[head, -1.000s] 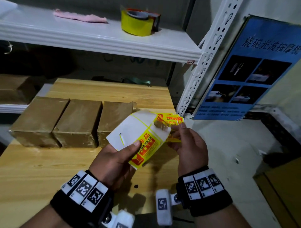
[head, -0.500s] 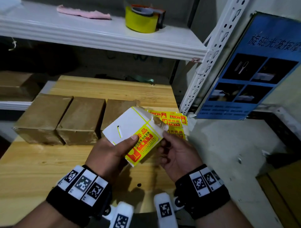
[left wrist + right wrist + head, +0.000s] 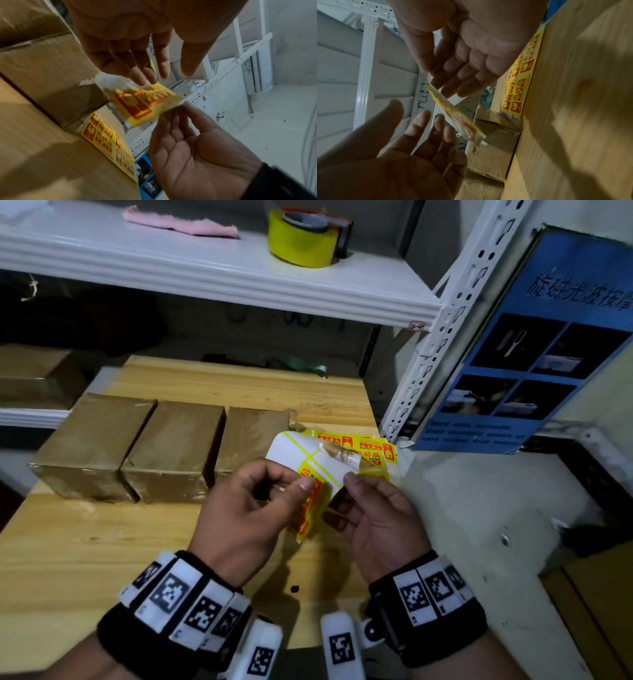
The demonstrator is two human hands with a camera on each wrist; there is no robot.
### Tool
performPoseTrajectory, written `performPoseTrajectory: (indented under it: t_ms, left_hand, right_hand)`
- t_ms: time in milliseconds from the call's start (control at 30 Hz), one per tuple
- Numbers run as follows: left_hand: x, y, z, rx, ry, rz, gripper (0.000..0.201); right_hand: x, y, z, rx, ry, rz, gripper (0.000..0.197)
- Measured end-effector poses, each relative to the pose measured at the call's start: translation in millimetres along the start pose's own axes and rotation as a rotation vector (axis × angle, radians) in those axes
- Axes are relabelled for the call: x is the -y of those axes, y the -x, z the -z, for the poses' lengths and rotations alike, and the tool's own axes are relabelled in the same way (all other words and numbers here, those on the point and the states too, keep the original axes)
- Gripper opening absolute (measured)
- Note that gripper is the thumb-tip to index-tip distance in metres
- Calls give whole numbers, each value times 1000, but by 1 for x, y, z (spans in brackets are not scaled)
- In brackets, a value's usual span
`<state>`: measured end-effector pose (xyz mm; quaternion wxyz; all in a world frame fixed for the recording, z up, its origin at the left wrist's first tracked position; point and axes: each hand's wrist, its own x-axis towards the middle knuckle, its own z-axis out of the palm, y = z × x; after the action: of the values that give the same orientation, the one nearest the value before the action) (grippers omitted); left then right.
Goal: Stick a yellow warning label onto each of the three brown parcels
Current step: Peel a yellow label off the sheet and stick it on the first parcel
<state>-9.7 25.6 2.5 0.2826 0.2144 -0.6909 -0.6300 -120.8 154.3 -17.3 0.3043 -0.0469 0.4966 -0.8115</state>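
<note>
Three brown parcels (image 3: 92,440) (image 3: 174,446) (image 3: 253,436) stand side by side on the wooden table (image 3: 102,542). None of their visible faces carries a label. In front of the right parcel, above the table, both hands hold a white backing sheet (image 3: 301,455) bearing a yellow warning label (image 3: 310,508) (image 3: 145,102). My left hand (image 3: 294,484) pinches it between thumb and fingers. The thumb of my right hand (image 3: 346,491) lies on the sheet's right edge, its fingers underneath. More yellow label sheets (image 3: 370,451) (image 3: 106,138) (image 3: 518,88) lie at the table's right edge.
A white shelf (image 3: 205,278) overhangs the table, carrying a yellow tape roll (image 3: 301,241) and a pink cloth (image 3: 181,222). Its perforated upright (image 3: 445,337) and a blue poster (image 3: 534,337) stand to the right. Another brown box (image 3: 30,374) sits on the low shelf at left.
The sheet has folded and turned more edge-on between the hands. My left thumb has shifted up the sheet, and my right thumb has come onto its right edge.
</note>
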Motion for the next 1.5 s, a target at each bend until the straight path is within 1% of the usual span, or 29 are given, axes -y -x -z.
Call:
performPoseTrajectory:
  t_ms: [33,100,200,267,367,400,467,533,567,666,800,900,933,966,1000,1033,1066,1133,1200,1266,1333,1400,1500]
  left_hand:
    - [1,2,-4,11,10,22,37]
    - [-1,4,-8,8,-9,38,42]
    - [-2,4,-8,-2,-23,73,43]
    - [1,2,-5,-9,-2,94,38]
    - [4,1,-2,-10,-37,109,15]
    - [3,1,-1,-15,-67,105,12]
    - [5,1,0,-35,-85,121,14]
    - [7,0,1,-60,-65,179,19]
    - [7,-1,1,-74,-32,217,21]
    - [1,-3,5,-94,105,297,31]
    - [-5,-5,15,-99,177,280,17]
    - [-3,-6,20,-126,206,275,14]
    - [-3,-6,19,-123,213,272,13]
    - [-3,-5,18,-113,222,273,13]
    - [-3,-4,16,-95,229,279,18]
    - [-2,-3,13,-67,230,288,29]
    - [-2,-1,11,-33,222,302,42]
    - [-2,1,6,18,184,339,63]
    - [-1,3,4,44,138,369,72]
    - [1,3,4,50,73,372,70]
    - [1,2,4,34,7,356,54]
    - [2,0,7,7,-11,356,39]
    - [2,-2,12,-18,46,377,35]
  right_hand:
    - [-1,1,-1,15,13,-3,11]
    - [-2,4,-3,47,48,-10,14]
    - [-2,5,-5,82,83,-21,17]
    - [-2,5,-5,77,66,-23,10]
    - [-3,4,-5,64,46,-27,9]
    - [-2,5,-6,56,39,-27,9]
    - [-2,4,-7,45,21,-22,5]
    - [-1,3,-6,27,-11,-15,3]
    - [1,2,-4,2,-31,-13,8]
    - [9,-3,4,-98,-87,-32,35]
    - [18,-8,14,-181,-135,-62,47]
    - [20,-10,17,-176,-169,-53,58]
    - [19,-9,16,-166,-168,-44,57]
    - [17,-9,15,-150,-161,-31,48]
    - [15,-8,14,-132,-149,-19,33]
    - [13,-6,12,-117,-132,-9,18]
    - [11,-4,9,-100,-117,2,9]
    - [7,-1,0,-58,-81,16,4]
    - [2,3,-7,-13,-22,27,4]
    - [-1,6,-12,21,39,33,4]
    - [-2,7,-13,21,72,37,6]
    - [-2,5,-9,-24,73,44,6]
    - [4,-2,-1,-99,31,52,8]
